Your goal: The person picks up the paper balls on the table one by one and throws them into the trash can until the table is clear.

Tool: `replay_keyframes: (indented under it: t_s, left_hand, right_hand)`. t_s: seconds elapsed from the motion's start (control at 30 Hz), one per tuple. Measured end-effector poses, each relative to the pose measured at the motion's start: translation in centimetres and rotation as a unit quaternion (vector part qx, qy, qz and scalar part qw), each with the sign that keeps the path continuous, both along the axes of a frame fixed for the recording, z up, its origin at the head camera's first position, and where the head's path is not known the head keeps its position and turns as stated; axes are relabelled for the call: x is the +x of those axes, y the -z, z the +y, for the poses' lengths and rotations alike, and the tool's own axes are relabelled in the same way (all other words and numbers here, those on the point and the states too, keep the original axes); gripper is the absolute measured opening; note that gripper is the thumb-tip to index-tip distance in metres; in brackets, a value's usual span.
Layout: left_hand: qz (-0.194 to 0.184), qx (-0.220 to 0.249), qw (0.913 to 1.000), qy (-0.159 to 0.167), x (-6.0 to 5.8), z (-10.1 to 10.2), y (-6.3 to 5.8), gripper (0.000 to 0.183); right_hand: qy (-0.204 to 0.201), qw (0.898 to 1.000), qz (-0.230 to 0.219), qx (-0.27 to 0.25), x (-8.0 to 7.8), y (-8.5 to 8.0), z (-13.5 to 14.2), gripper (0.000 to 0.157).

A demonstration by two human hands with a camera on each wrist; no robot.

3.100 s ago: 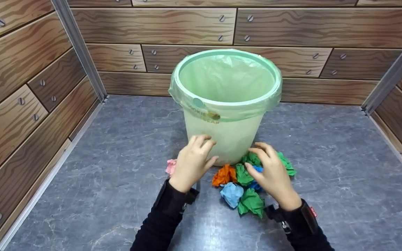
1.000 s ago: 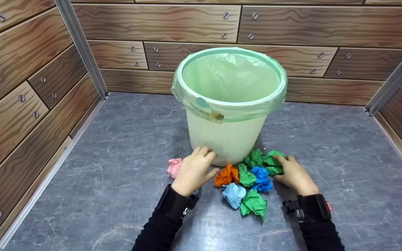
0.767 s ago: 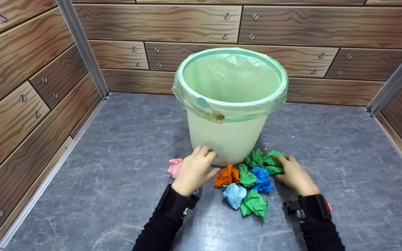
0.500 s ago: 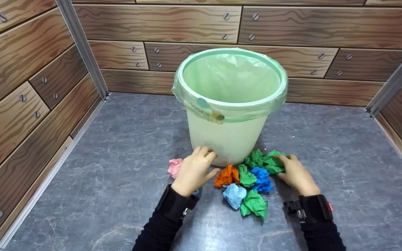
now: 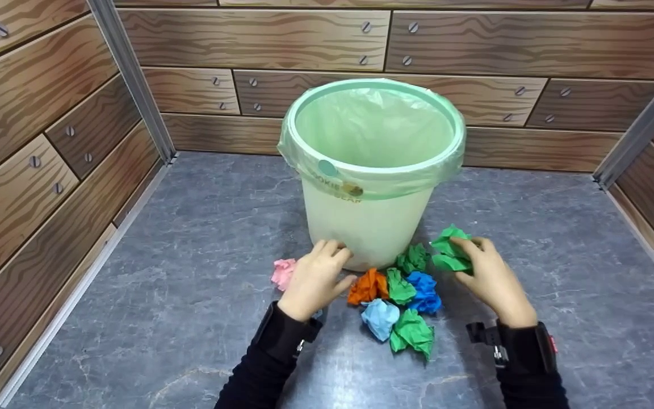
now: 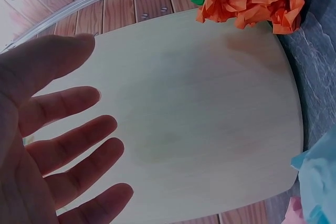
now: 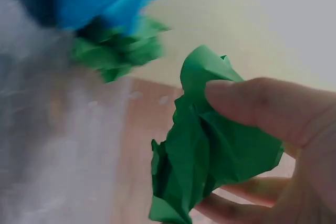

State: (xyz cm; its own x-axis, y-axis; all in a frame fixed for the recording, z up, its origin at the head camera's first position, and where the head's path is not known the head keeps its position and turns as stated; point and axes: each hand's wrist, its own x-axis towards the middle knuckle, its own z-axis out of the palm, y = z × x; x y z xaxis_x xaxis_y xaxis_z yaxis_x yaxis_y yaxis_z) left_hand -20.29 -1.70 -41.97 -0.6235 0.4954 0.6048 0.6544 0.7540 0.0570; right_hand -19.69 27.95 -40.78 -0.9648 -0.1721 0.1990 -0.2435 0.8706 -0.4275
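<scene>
My right hand (image 5: 494, 278) pinches a crumpled green paper ball (image 5: 451, 250) to the right of the bin's base. In the right wrist view the thumb presses on the green paper ball (image 7: 210, 135) with fingers behind it. My left hand (image 5: 314, 278) is held before the bin's lower front, fingers spread and relaxed, nothing in its grasp. The left wrist view shows those fingers (image 6: 79, 156) apart in front of the pale bin wall (image 6: 189, 119). The bin (image 5: 369, 227) stands upright, a translucent green bag (image 5: 452, 165) folded over its rim.
Before the bin lie an orange paper ball (image 5: 368, 286), a light blue one (image 5: 381, 319), a dark blue one (image 5: 424, 292), several green ones (image 5: 413, 332), and a pink one (image 5: 283, 274) partly behind my left hand. Wood-patterned panels (image 5: 304, 40) wall in the grey surface (image 5: 208, 244).
My right hand came down to the rightmost green paper ball, took hold of it, and has now raised it slightly away from the pile. The left hand lowered a little, then stayed put.
</scene>
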Motion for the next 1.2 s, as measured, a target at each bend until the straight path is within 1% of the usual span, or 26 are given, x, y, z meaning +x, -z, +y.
replay_keyframes:
  t_s: [0.2,0.4,0.53,0.77,0.87,1.03,1.2]
  left_hand:
    - [0.003,0.001,1.0,0.0,0.0,0.0,0.0,0.029]
    - [0.005,-0.002,1.0,0.0,0.0,0.0,0.0,0.028]
    - [0.007,-0.001,1.0,0.003,0.1,0.0,0.1,0.028]
    - [0.003,-0.006,1.0,0.004,0.2,-0.1,0.1,0.028]
    - [-0.001,-0.009,1.0,0.001,0.2,-0.2,0.1,0.028]
    - [-0.002,-0.015,0.9999,-0.007,0.2,-0.2,0.0,0.028]
    - [-0.004,-0.022,0.9997,-0.01,0.1,-0.1,0.0,0.029]
  right_hand:
    - [-0.02,0.998,0.065,0.014,2.3,-2.4,-1.9,0.056]
    - [-0.044,0.993,0.112,0.021,3.9,-3.3,-3.2,0.059]
    - [-0.057,0.99,0.129,0.024,4.3,-3.4,-3.7,0.06]
    - [-0.063,0.99,0.126,0.025,4.6,-3.7,-4.0,0.061]
    - [-0.066,0.988,0.136,0.024,4.7,-3.8,-4.2,0.061]
    - [-0.068,0.983,0.17,0.013,5.3,-4.4,-4.3,0.064]
    - [-0.071,0.972,0.222,-0.002,6.2,-5.5,-4.4,0.069]
